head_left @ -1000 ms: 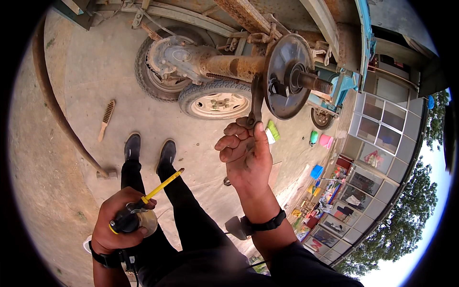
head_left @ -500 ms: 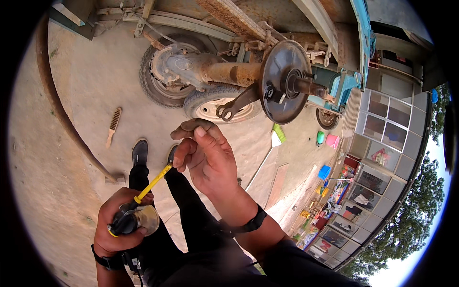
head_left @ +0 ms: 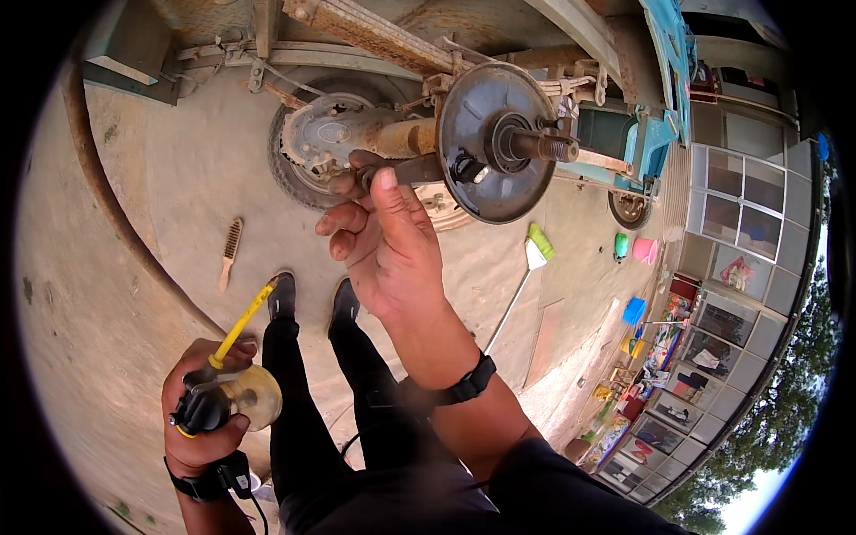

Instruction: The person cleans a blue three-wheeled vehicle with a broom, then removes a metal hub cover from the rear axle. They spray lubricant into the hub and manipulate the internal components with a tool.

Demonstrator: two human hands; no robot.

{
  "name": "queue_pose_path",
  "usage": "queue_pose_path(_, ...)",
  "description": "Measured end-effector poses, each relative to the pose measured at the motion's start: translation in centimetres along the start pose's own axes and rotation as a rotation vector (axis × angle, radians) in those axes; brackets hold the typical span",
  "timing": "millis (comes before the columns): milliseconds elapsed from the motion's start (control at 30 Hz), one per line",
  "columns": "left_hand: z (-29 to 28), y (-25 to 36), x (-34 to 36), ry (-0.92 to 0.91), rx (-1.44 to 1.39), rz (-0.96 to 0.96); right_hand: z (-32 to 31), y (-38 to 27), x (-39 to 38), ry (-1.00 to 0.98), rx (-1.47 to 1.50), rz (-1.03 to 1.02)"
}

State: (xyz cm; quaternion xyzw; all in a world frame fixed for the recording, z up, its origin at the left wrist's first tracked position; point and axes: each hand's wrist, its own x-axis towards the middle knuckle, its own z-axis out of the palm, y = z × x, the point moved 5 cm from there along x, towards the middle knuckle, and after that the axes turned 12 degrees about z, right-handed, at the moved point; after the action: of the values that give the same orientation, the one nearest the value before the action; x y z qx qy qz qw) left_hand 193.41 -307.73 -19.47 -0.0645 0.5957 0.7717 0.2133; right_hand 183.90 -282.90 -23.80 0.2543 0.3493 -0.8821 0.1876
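Note:
My left hand [head_left: 189,379] is wrapped around an oil can [head_left: 254,397] with a clear rounded body, a black top and a long yellow spout pointing up and right. With my right hand [head_left: 392,250] I pinch the end of the brown metal brake lever [head_left: 417,171], thumb on the near side and fingertips partly behind it. This lever comes out beside a round dark brake backing plate [head_left: 471,111], which sits on a rusty axle housing [head_left: 406,138]. A threaded axle stub [head_left: 539,145] sticks out from the plate's middle.
A wheel [head_left: 290,165] lies behind the axle, under a rusty vehicle frame [head_left: 374,36]. On the ground are a wire brush [head_left: 231,254] and a green-and-white broom [head_left: 536,248]. A long brown pole or hose [head_left: 111,201] curves along the left. Buckets stand by the building at right.
My right hand has risen from below the brake lever and taken hold of its end. The oil can in my left hand has moved slightly down and left, away from the right hand.

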Motion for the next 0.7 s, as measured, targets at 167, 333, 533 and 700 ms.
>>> queue_pose_path(167,1.2,1.2,0.3,0.007,0.043,-0.023,-2.0,0.3,-1.7,0.058,-0.067,0.052)
queue_pose_path(333,2.3,1.7,0.7,-0.053,0.076,-0.031,-7.9,-4.6,-6.2,0.178,-0.302,0.067)
queue_pose_path(533,3.4,2.1,0.9,-0.105,0.045,-0.003,-9.9,-6.3,-4.6,0.107,-0.222,-0.013)
queue_pose_path(700,3.0,1.6,0.5,-0.085,0.031,-0.028,-4.2,0.4,-4.4,0.079,-0.11,0.098)
